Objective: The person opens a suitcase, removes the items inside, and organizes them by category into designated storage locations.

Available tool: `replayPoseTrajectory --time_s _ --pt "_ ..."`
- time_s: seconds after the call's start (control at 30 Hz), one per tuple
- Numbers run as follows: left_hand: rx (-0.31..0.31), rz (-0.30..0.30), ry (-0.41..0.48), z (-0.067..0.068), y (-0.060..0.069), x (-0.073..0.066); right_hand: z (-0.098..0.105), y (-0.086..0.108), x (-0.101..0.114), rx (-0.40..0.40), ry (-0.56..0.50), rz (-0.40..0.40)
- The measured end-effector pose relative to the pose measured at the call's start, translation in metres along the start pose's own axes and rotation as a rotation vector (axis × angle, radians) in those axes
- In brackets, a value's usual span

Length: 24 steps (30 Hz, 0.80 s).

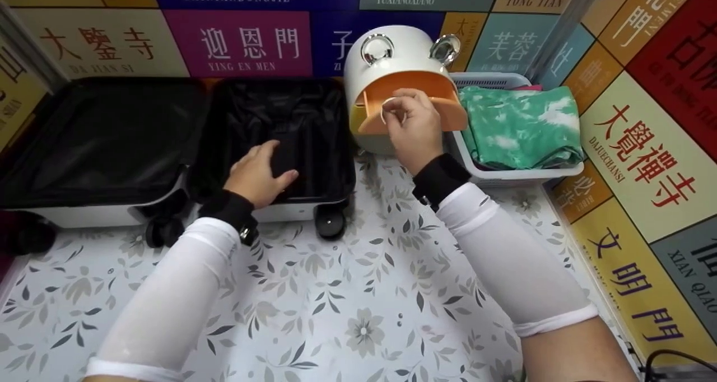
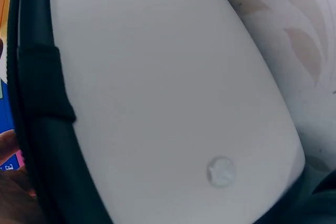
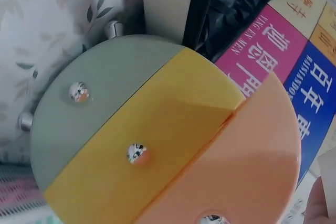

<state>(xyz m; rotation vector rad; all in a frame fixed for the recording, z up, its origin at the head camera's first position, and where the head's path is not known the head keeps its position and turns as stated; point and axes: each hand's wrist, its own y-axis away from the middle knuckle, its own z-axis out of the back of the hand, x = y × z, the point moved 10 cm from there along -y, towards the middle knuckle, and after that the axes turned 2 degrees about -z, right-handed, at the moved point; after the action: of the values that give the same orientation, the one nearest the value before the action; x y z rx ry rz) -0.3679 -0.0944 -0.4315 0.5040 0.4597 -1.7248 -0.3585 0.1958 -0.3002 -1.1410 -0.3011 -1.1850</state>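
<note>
My right hand point(image 1: 414, 127) pinches a small white thing point(image 3: 329, 182) over the pulled-out orange drawer point(image 1: 455, 113); its kind is unclear, as the fingers cover most of it. That drawer is the top one of a rounded white cabinet point(image 1: 403, 37) with two shiny eye-like domes. Below it, the right wrist view has a closed yellow drawer point(image 3: 168, 114) and a closed green drawer point(image 3: 115, 72), each with a chrome knob. My left hand point(image 1: 255, 175), holding nothing, hovers with fingers spread over the near edge of an open suitcase half point(image 1: 313, 113) lined in black.
The suitcase's other half point(image 1: 112, 135) lies at the left, its wheels point(image 1: 330, 222) facing me. Right of the cabinet, a white basket point(image 1: 526, 175) holds green-and-white cloth point(image 1: 521, 124). Sign-covered walls point(image 1: 252, 40) stand behind and at the right. A floral cloth point(image 1: 336, 315) covers the surface.
</note>
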Motion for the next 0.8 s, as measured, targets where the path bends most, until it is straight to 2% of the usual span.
replayPoseTrajectory --time_s 0.13,0.27,0.33,0.47,0.6,0.8 --pt "-0.002 0.008 -0.002 0.001 0.000 0.005 0.013 -0.014 -0.009 -0.044 -0.020 -0.100" --pt "-0.004 0.004 -0.012 0.002 0.000 0.007 0.025 -0.029 -0.018 -0.036 0.102 -0.194" --pt "-0.005 0.005 -0.016 0.003 0.000 0.008 0.029 -0.035 -0.023 -0.017 0.118 -0.234" --pt "-0.005 0.006 -0.019 0.002 0.000 0.009 0.035 -0.046 -0.029 -0.037 0.057 -0.266" --pt "-0.004 0.011 -0.018 0.001 0.000 0.010 0.041 -0.054 -0.037 -0.082 0.077 -0.311" --pt "-0.004 0.014 -0.016 0.000 0.000 0.012 0.042 -0.061 -0.055 -0.040 0.127 -0.411"
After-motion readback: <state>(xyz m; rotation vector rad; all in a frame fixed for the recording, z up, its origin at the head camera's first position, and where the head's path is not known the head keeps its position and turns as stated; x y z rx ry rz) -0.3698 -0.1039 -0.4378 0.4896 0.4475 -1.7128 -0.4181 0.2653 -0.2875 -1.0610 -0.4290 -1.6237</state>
